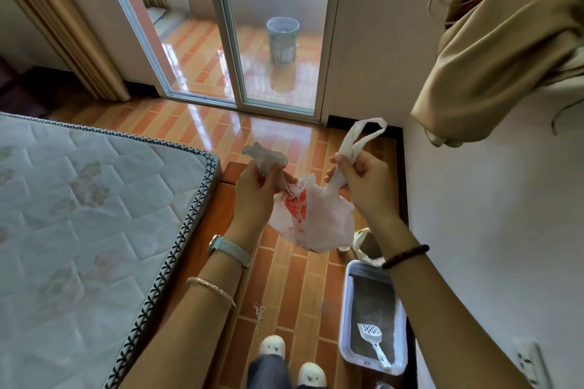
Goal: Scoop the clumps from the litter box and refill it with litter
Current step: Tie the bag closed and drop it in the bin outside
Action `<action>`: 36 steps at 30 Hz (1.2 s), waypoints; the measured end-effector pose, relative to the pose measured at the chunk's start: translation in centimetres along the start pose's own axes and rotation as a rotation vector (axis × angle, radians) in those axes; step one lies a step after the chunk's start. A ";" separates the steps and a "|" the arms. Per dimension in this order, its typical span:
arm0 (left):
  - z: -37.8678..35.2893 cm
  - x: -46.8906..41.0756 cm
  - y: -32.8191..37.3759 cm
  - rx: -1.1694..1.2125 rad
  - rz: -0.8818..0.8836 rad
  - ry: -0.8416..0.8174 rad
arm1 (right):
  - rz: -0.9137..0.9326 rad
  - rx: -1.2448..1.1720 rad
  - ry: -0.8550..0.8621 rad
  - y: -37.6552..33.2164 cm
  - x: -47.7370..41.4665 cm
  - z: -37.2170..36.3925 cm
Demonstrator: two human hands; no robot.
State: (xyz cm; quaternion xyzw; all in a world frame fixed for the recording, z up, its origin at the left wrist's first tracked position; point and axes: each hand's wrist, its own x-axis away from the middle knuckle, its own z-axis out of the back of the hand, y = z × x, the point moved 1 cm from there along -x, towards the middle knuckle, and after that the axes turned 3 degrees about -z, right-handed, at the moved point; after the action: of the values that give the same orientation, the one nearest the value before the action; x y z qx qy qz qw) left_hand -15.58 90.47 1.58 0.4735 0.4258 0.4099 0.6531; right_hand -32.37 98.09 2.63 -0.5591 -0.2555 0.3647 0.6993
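Observation:
A white plastic bag (pixel 313 218) with red print hangs in front of me at waist height. My left hand (pixel 256 196) grips one twisted handle of it and my right hand (pixel 363 180) grips the other, whose loop sticks up. Low on the right, by the wall, stands the white litter box (pixel 346 309) with grey litter inside. A white slotted scoop (pixel 373 341) lies in the litter. Behind the box an open litter bag (pixel 366 243) is partly hidden by my right forearm.
A mattress (pixel 79 230) on a wooden frame fills the left side. Tiled floor (pixel 284 287) runs between it and the right wall. A glass sliding door (pixel 271 41) stands ahead, with a waste bin (pixel 282 41) on the balcony. A socket (pixel 531 363) sits low on the wall.

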 end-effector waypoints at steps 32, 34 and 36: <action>0.7 -36.9 -7.2 0.187 0.127 0.024 | -0.095 -0.013 0.013 -1.3 -35.6 -13.4; 0.0 -40.0 -7.6 0.185 0.106 0.026 | -0.102 -0.055 -0.021 -1.0 -39.3 -14.0; -0.7 -43.3 -8.3 0.195 0.096 0.059 | -0.102 -0.059 -0.056 -0.5 -43.6 -14.6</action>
State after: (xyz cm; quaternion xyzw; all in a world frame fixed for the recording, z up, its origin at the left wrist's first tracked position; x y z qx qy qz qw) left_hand -28.22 48.28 0.72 0.5426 0.4595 0.4109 0.5706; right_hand -47.36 54.64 1.74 -0.5552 -0.3138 0.3364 0.6929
